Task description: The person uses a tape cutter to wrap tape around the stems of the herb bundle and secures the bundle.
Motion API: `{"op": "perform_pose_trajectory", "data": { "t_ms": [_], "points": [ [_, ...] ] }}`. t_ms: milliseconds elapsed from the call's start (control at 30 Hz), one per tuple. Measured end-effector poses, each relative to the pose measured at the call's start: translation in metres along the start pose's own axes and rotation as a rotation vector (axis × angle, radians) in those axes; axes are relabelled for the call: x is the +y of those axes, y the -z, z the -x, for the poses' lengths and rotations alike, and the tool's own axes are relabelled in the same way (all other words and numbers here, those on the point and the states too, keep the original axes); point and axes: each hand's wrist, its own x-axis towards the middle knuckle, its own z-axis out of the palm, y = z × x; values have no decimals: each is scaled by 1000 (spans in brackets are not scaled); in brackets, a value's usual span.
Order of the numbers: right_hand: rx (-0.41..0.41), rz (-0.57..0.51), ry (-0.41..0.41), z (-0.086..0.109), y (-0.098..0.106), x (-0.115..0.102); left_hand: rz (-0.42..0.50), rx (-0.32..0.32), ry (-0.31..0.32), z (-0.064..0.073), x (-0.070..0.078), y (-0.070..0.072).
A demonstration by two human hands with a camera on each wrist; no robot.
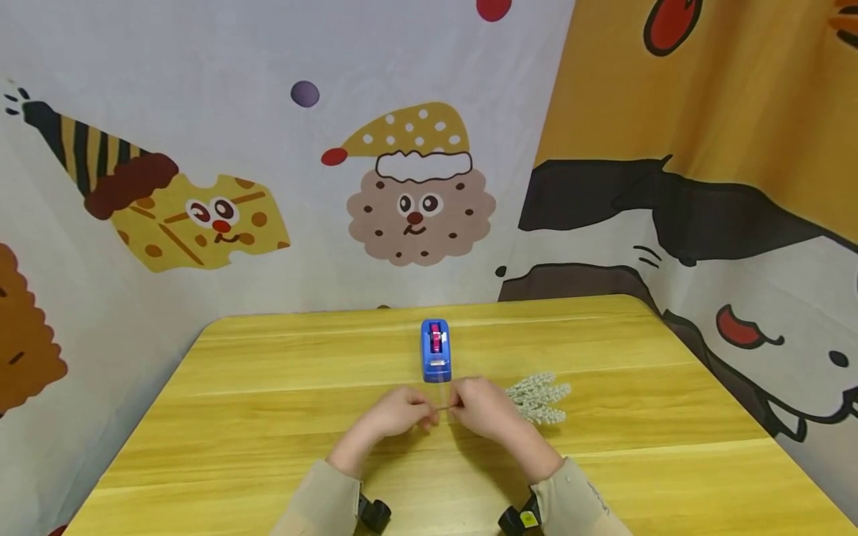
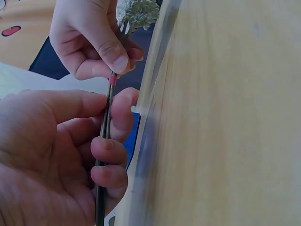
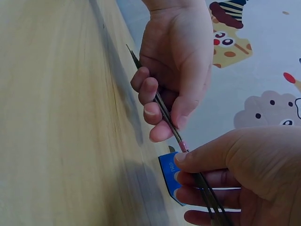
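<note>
A small bunch of pale green-white flowers (image 1: pixel 539 398) lies sideways in both hands, close over the table. My right hand (image 1: pixel 485 406) pinches its stems between thumb and fingers, just below the flower heads. My left hand (image 1: pixel 401 412) holds the lower stems (image 3: pixel 165 110), its fingers curled round them and the stem ends sticking out past the palm. Between the two hands, a narrow pinkish-red band (image 2: pixel 112 80) wraps the stems, right by the right thumb. Directly beyond the hands stands a blue tape dispenser (image 1: pixel 436 372) with a pink roll core (image 1: pixel 436 339).
The wood-grain table (image 1: pixel 268 439) reaches back to a wall hanging (image 1: pixel 268 149) printed with cartoon figures. Black wrist cameras (image 1: pixel 373 514) sit at both cuffs, near the table's front.
</note>
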Motion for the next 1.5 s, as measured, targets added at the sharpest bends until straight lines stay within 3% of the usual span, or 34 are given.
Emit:
{"op": "perform_pose_trajectory", "data": {
  "t_ms": [333, 767, 967, 1200, 1500],
  "points": [
    [-14, -22, -26, -1, 5, 0, -18, 46, -29, -2, -5, 2],
    [-4, 16, -33, -1, 7, -2, 24, 66, -1, -3, -6, 3],
    [6, 89, -1, -6, 5, -2, 19, 93, 9, -2, -7, 4],
    [6, 84, 19, -6, 2, 0, 10, 121, 20, -4, -8, 3],
    [28, 118, 32, -4, 0, 2, 1, 102, -6, -5, -4, -1]
  ]
}}
